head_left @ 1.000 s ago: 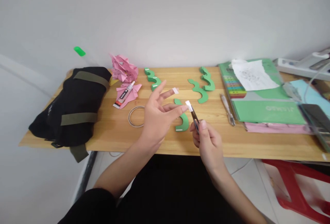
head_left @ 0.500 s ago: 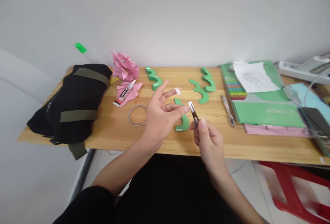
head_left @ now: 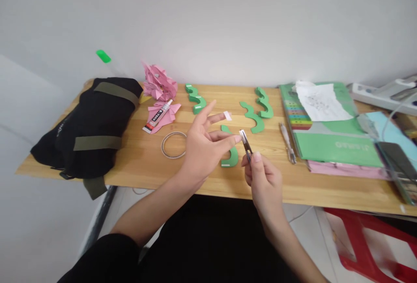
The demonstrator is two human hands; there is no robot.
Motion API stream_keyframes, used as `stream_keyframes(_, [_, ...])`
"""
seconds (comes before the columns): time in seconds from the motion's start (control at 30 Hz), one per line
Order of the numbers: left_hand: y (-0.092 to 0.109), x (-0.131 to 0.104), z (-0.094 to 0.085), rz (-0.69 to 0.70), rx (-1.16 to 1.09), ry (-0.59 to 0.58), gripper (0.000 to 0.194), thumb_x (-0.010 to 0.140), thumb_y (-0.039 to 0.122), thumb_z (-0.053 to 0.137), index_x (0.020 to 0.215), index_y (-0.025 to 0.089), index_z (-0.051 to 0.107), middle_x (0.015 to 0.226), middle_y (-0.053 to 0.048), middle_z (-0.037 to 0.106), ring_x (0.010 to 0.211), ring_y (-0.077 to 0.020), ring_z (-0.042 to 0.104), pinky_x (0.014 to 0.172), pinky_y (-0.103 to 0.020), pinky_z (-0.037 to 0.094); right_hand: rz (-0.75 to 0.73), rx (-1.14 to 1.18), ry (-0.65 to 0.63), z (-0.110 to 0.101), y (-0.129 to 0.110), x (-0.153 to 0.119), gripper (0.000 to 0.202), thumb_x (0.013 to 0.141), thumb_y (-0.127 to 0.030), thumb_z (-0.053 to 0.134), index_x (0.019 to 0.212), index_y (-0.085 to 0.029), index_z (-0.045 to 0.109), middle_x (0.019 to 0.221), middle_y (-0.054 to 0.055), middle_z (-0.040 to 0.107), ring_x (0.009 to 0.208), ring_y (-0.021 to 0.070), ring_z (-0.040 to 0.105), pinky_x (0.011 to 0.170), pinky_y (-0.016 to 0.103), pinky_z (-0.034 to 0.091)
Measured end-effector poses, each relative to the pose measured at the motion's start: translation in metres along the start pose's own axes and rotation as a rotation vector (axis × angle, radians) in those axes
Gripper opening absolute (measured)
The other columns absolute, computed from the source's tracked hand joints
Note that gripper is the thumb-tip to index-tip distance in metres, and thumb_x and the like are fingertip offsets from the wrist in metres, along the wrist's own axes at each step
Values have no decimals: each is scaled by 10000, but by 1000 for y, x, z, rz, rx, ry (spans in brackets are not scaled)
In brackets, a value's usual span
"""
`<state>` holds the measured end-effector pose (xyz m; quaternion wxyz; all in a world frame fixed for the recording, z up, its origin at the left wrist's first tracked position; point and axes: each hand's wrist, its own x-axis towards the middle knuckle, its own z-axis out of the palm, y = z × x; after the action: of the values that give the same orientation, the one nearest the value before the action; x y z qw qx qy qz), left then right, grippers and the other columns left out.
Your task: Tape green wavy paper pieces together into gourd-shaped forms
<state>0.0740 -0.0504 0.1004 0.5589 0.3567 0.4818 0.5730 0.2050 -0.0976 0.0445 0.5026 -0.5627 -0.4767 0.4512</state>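
My right hand (head_left: 264, 179) is closed on a small dark tool (head_left: 246, 147), whose tip meets a small white strip (head_left: 242, 133). The thumb of my left hand (head_left: 203, 146) touches that strip; its other fingers are apart, and another white piece (head_left: 227, 116) clings to a fingertip. Beneath my hands lies a green wavy piece (head_left: 232, 157) with a white strip on its lower end, partly hidden by my left hand. Farther back are more green wavy pieces, one at the left (head_left: 197, 100), one in the middle (head_left: 254, 118) and one at the right (head_left: 265, 103).
A roll of tape (head_left: 173, 157) and a glue tube (head_left: 158, 116) on pink paper lie left of my hands. Beyond are crumpled pink paper (head_left: 159, 83) and a black bag (head_left: 97, 131). Rightward are a pen (head_left: 287, 143), green folder (head_left: 339, 144), phone (head_left: 399, 159) and power strip (head_left: 374, 94).
The view has shifted slightly. My hands keep nearly the same pose, with the white strip still between my left thumb and the tool's tip.
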Motion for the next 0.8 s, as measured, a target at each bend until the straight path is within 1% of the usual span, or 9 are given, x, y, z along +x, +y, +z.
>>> stream_keyframes(0.17, [0, 0, 0, 12, -8, 3, 779, 606, 35, 787, 1303, 270, 531, 1179, -54, 621, 630, -77, 660, 591, -223, 579, -13, -29, -2, -2, 2, 0, 450, 909, -572, 461, 695, -193, 577, 540, -29, 409, 485, 99, 354, 448, 245, 263])
stream_keyframes(0.3, [2, 1, 0, -4, -1, -2, 803, 611, 27, 774, 1331, 265, 507, 1192, -68, 615, 637, -83, 665, 609, -237, 587, -19, -40, -4, -2, 1, 0, 456, 909, -575, 457, 689, -195, 580, 534, -27, 421, 482, 102, 366, 446, 245, 267])
stream_keyframes(0.43, [2, 1, -1, -8, -8, -13, 825, 608, 27, 772, 1349, 260, 493, 1198, -77, 610, 634, -78, 664, 635, -250, 596, -20, -42, -4, -3, 0, 1, 443, 905, -557, 480, 664, -195, 565, 525, -35, 390, 470, 94, 320, 443, 244, 245])
stream_keyframes(0.57, [2, 2, -2, -18, -16, -16, 806, 593, 42, 781, 1319, 263, 511, 1177, -55, 626, 618, -74, 664, 646, -250, 602, -12, -44, -10, -4, 0, 2, 436, 903, -536, 498, 635, -193, 528, 533, -43, 341, 474, 84, 258, 442, 240, 215])
stream_keyframes(0.8, [4, 2, -2, -31, -17, -11, 794, 595, 24, 770, 1310, 262, 521, 1162, -50, 630, 602, -59, 646, 656, -255, 604, 0, -11, -16, -4, 1, 2, 436, 898, -520, 523, 619, -185, 507, 546, -47, 303, 488, 77, 237, 444, 237, 195])
